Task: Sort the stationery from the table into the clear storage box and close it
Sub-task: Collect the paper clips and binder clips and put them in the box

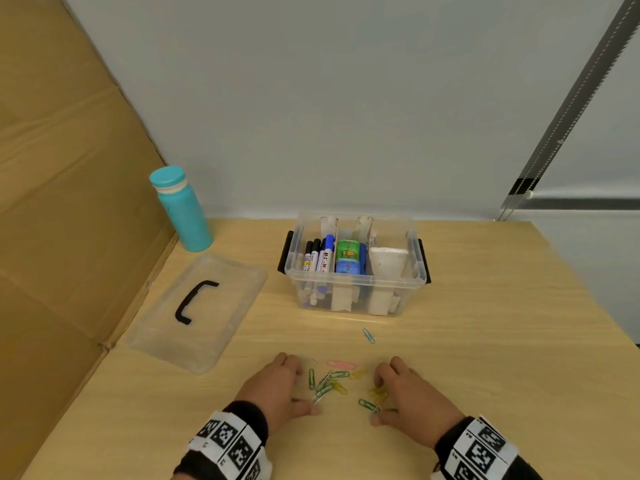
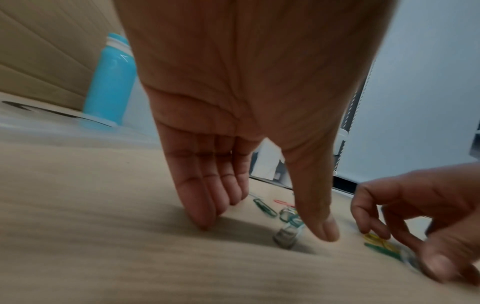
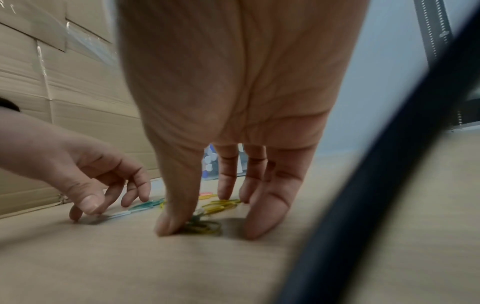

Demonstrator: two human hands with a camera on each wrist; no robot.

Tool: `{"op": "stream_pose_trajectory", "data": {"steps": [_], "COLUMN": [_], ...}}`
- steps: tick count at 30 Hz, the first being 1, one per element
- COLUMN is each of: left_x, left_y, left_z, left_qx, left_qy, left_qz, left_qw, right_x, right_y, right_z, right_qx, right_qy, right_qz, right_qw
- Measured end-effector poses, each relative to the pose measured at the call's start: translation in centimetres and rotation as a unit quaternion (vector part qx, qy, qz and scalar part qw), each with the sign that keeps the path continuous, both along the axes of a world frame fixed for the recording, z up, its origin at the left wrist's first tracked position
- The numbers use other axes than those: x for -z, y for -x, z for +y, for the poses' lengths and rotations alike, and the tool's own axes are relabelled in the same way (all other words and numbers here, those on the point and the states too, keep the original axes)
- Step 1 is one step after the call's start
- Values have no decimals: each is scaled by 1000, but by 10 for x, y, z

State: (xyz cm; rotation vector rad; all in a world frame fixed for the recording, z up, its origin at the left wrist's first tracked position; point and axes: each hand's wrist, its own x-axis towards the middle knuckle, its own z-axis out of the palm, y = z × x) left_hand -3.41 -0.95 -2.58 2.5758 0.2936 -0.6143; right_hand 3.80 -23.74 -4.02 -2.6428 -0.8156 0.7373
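Far left, a wall of corrugated cardboard [image 1: 62, 209] borders your pale wood-grain table [image 1: 485, 341]; a matte turquoise bottle [image 1: 183, 211] stands upright at its foot. Just in front lies the clear lid [image 1: 197, 313], flat, rounded rectangle, black handle up, well apart from the box. Your left hand [image 1: 280, 386] sits fingertips-down on the table, fingers [image 2: 205, 197] straight and close together, thumb spread, holding nothing; a silver clip lies just beside the thumb tip. Between your hands: loose wire paper clips [image 1: 329, 381], thin glossy loops in green, yellow, pink, silver, some overlapping; one blue clip [image 1: 368, 335] lies alone nearer the box. Behind them, the clear storage box [image 1: 355, 265] stands open, translucent plastic with black side latches, card dividers; markers left, green and blue items middle, a white item right. Your right hand [image 1: 405, 393] is also tip-down, fingers extended, thumb [image 3: 176, 207] pressing on a green-and-yellow tangle of clips, gripping none that I can see.
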Motion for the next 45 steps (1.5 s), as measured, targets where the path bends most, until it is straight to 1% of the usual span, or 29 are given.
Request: {"op": "stream_pose_trajectory", "data": {"steps": [2,4,6,9,15,19,21,23,24,25,26,27,28,30,31,32,33,34,35,36,37,38,39,40,42,44,45], "left_x": [1,1,1,2,4,2,1,2,3,4,5,6,7,10,13,15,16,17,16,14,13,12,11,10,11,11,12], "left_y": [-6,-12,-18,-24,-28,-31,-31,-32,-32,-31,-31,-30,-29,-27,-26,-25,-24,-24,-23,-24,-24,-24,-24,-24,-24,-23,-22], "left_z": [-6,-14,-21,-27,-24,-27,-29,-28,-27,-26,-24,-21,-17,-6,0,4,8,11,13,15,16,16,15,15,14,12,12], "left_qx": [19,42,57,79,115,157,168,175,179,182,181,174,157,105,82,66,50,28,-4,-50,-106,-167,-225,-273,-333,-366,-377], "left_qy": [-14,-48,-80,-103,-125,-159,-169,-175,-176,-175,-170,-155,-126,-30,21,65,106,152,208,277,351,421,484,535,606,650,663], "left_qz": [4,4,-2,-17,-39,-43,-45,-45,-47,-52,-61,-70,-81,-108,-122,-132,-136,-133,-120,-99,-76,-53,-35,-20,-3,10,16], "left_qw": [1000,998,995,991,985,974,970,968,967,966,967,970,976,988,989,987,984,979,971,955,927,890,845,799,722,666,647], "right_x": [0,-1,-1,-2,0,-1,-5,-7,-5,-3,-2,1,2,0,-2,-4,-6,-8,-8,-9,-9,-9,-9,-9,-9,-7,-5], "right_y": [1,6,12,19,18,17,14,7,2,-1,-3,-5,-5,-4,-3,-2,-1,1,3,6,9,13,17,23,33,40,41], "right_z": [5,11,17,26,41,49,47,37,30,22,15,9,4,-3,-5,-5,-5,-3,-2,-1,0,0,1,2,7,11,14], "right_qx": [-3,-15,-31,-38,4,29,61,124,168,216,264,311,352,406,417,421,415,402,378,337,281,213,140,75,-32,-110,-137], "right_qy": [6,22,56,101,117,125,90,2,-58,-125,-200,-272,-344,-458,-489,-501,-495,-479,-454,-419,-373,-321,-274,-234,-159,-93,-80], "right_qz": [-11,-34,-67,-103,-113,-113,-86,-34,8,61,121,180,236,335,369,388,392,385,366,333,289,242,206,189,184,159,140], "right_qw": [1000,999,996,989,987,985,990,992,984,966,936,893,838,716,671,650,655,679,719,774,835,891,929,951,970,977,977]}}
